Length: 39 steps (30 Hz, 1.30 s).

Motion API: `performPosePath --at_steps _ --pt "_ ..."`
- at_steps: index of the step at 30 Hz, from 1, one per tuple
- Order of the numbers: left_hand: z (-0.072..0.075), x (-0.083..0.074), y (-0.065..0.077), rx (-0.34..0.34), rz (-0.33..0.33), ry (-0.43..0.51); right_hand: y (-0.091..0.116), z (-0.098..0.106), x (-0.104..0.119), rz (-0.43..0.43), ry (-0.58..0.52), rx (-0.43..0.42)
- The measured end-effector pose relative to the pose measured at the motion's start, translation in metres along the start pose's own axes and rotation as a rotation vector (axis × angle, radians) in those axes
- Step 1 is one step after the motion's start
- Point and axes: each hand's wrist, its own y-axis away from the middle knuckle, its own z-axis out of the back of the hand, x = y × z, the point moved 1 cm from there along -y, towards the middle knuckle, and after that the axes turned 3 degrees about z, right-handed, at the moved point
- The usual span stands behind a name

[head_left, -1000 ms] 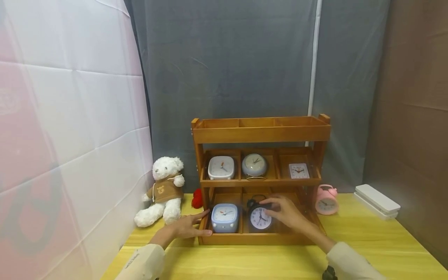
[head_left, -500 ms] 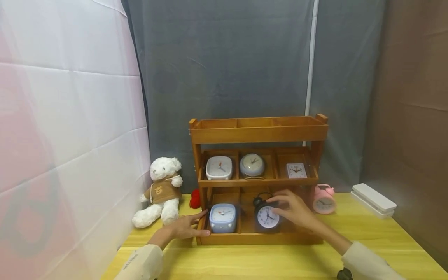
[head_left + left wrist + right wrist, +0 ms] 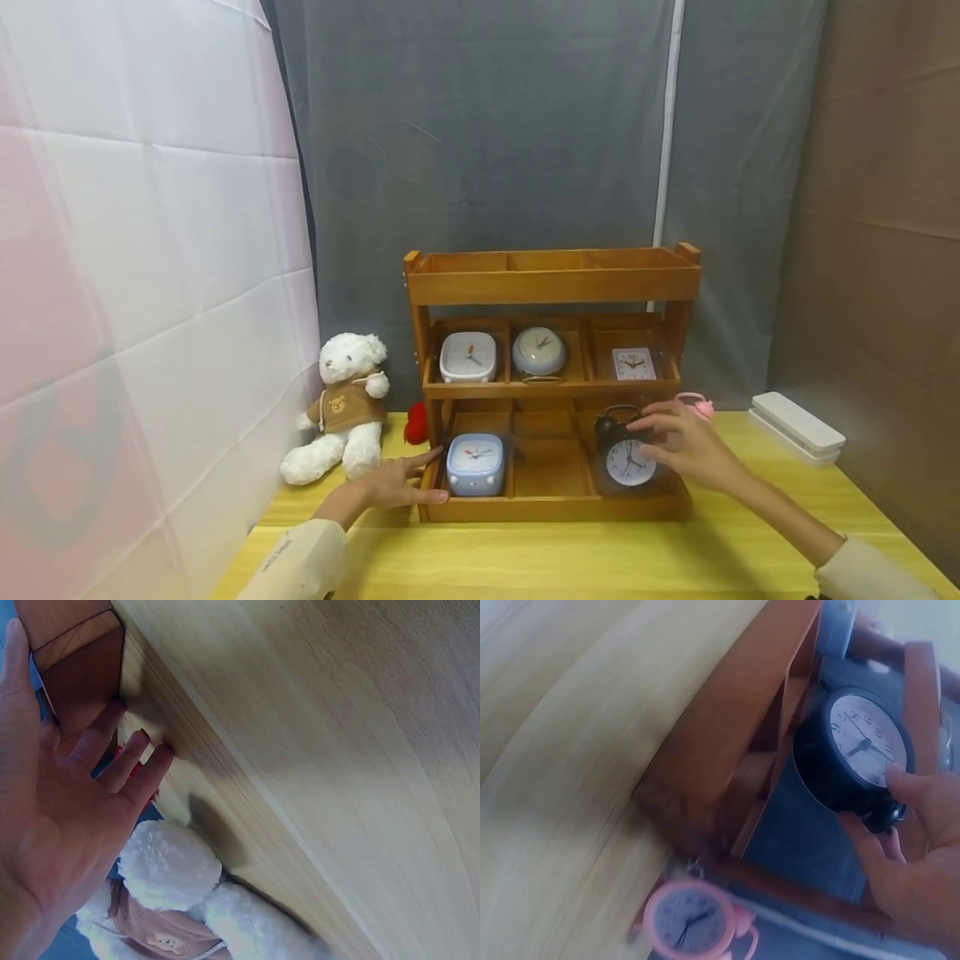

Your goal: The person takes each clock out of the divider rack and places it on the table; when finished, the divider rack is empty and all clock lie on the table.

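A black twin-bell alarm clock (image 3: 630, 462) with a white dial is at the lower tier's right compartment, its face forward. My right hand (image 3: 690, 446) pinches its upper right side; in the right wrist view, thumb and fingers (image 3: 866, 844) hold the black clock (image 3: 817, 761) near a bell. Whether its base touches the wood is unclear. My left hand (image 3: 390, 483) rests with straight fingers at the lower left side of the brown wooden shelf (image 3: 555, 510). A light blue clock (image 3: 476, 464) sits in the lower left compartment, just right of that hand.
On the middle tier stand a white clock (image 3: 468, 357), a round clock (image 3: 538, 351) and a small square clock (image 3: 633, 364). A pink clock (image 3: 690, 921) stands right of the shelf. A teddy bear (image 3: 352, 408), a red item (image 3: 416, 423) and a white object (image 3: 797, 425) flank it.
My right hand has moved the black alarm clock rightward from the lower middle compartment to the right one. It now partly covers the pink clock. My left hand has stayed at the shelf's side.
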Motion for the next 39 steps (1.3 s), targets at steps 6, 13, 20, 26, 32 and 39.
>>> performPosePath --at_steps 6,13,20,26,32,39 --pt "0.004 -0.001 0.0 0.006 -0.008 0.0 0.014 0.028 -0.008 0.019 0.006 -0.03" --pt "0.006 0.001 0.0 0.014 -0.003 0.018 0.027 0.05 -0.02 0.128 0.172 -0.116" --pt "0.005 0.002 0.002 0.005 0.01 -0.003 0.045 0.066 -0.038 0.07 0.218 -0.127" --pt "0.003 0.002 0.003 0.003 0.005 -0.001 0.065 0.07 -0.06 0.046 0.247 -0.148" --pt "0.001 0.002 0.002 0.013 0.002 0.002 0.084 0.07 -0.079 0.074 0.273 -0.169" --pt "0.001 0.001 0.001 0.012 0.007 -0.006 0.099 0.071 -0.102 0.075 0.313 -0.164"
